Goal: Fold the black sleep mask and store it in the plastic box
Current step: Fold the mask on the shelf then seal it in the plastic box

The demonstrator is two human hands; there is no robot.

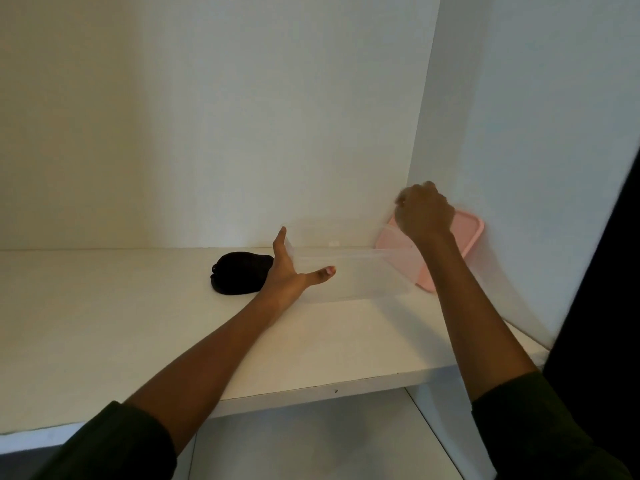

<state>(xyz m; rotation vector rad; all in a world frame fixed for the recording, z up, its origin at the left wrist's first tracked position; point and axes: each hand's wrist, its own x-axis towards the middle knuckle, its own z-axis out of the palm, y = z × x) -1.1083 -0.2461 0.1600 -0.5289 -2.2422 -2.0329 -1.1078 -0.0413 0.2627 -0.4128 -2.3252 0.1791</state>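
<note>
- Cloth is what the job turns on: the sleep mask (pixel 239 277) lies as a dark, rumpled mound on the white shelf (pixel 138 327), just to the left of the plastic box (pixel 356 284) and outside it. No hand touches it.
- Judged by its slump, the sleep mask should be light, soft and limp. It will likely sag and spring open once folded, so both ends would need pinching together. Any strap is not clear enough to make out.
- A sensible place to take hold would be the two outer edges of the fabric, brought together and kept pinched until the sleep mask sits on the box floor.
- The plastic box is clear, thin-walled and open-topped, probably light and apt to slide on the smooth shelf, so steadying it makes sense.
- The left hand (pixel 289 271) is spread open at the box's left end, with the thumb stretched along the near wall and the fingers straight, bracing rather than clasping.
- The right hand (pixel 424 213) is curled at the box's far right corner and seems to grip the rim, though blur leaves this uncertain.
- The pink lid (pixel 465 233) leans behind the box against the side wall (pixel 519 150), off the box.
</note>
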